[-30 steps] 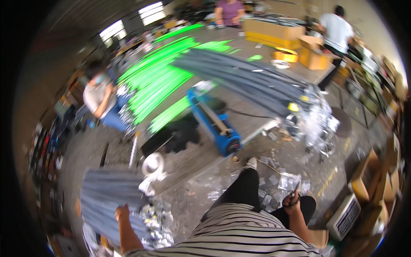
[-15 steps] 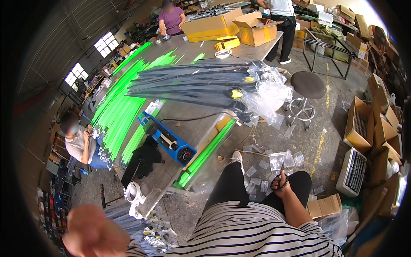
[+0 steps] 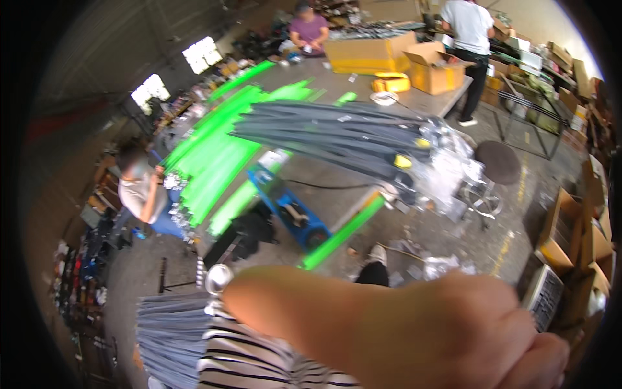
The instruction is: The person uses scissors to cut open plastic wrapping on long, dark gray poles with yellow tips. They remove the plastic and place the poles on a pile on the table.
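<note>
My left forearm crosses the lower middle of the view, very close and blurred. At its right end my left hand (image 3: 479,330) is curled into a fist, and whatever it holds, if anything, is hidden. My right hand is not in view. Behind the forearm, a white roll (image 3: 219,279) sits by the near table corner. A blue bench machine (image 3: 291,211) with a cable stands on the table (image 3: 343,201). Bright green strips (image 3: 214,155) lie fanned out farther left, and plastic-wrapped dark grey lengths (image 3: 324,129) lie across the middle.
More grey lengths (image 3: 168,337) lie low at left. Cardboard boxes (image 3: 369,55) stand at the table's far end. A round stool (image 3: 497,162) and open cartons (image 3: 560,227) are at right. One person (image 3: 139,188) sits at left; two others are at the back.
My view has turned left. My left arm has swung from the lower left across to the right. My right hand, which held black-handled scissors, is no longer visible.
</note>
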`<state>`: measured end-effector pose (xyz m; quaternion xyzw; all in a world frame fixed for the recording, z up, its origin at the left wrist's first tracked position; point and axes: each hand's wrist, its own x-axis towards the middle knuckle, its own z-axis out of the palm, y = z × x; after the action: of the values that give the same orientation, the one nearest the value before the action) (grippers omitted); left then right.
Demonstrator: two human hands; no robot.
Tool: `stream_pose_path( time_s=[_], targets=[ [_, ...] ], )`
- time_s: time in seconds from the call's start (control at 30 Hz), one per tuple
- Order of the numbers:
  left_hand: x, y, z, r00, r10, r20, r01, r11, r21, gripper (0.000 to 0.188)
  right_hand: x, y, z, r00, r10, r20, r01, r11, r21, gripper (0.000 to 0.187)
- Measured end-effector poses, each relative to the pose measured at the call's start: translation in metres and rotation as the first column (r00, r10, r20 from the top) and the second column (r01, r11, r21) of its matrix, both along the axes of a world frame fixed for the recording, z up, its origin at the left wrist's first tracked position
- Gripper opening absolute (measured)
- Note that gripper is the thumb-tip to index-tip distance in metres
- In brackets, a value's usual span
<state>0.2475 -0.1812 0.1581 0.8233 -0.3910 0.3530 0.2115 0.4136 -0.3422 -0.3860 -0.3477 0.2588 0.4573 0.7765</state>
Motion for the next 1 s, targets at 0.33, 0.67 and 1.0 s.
stream_pose_path(
  time_s=[0.33,0.67,1.0],
  targets=[
    [0.047,-0.063,-0.059,0.904,-0.122,0.411,0.201,0.967,-0.155,0.022,-0.013,0.001,0.025,1.0,-0.016,0.009,0.015,0.998,0.061,0.05],
    [0.205,0.209,-0.209,0.602,0.651,-0.462,-0.772,0.329,-0.544,0.019,-0.009,-0.003,0.038,0.998,-0.043,-0.055,0.049,0.994,0.094,0.054],
    [0.238,0.264,-0.19,0.224,-0.097,-0.97,-0.972,-0.091,-0.216,0.03,-0.004,-0.005,0.026,0.994,-0.042,-0.096,0.054,0.992,0.118,0.049]
  ],
)
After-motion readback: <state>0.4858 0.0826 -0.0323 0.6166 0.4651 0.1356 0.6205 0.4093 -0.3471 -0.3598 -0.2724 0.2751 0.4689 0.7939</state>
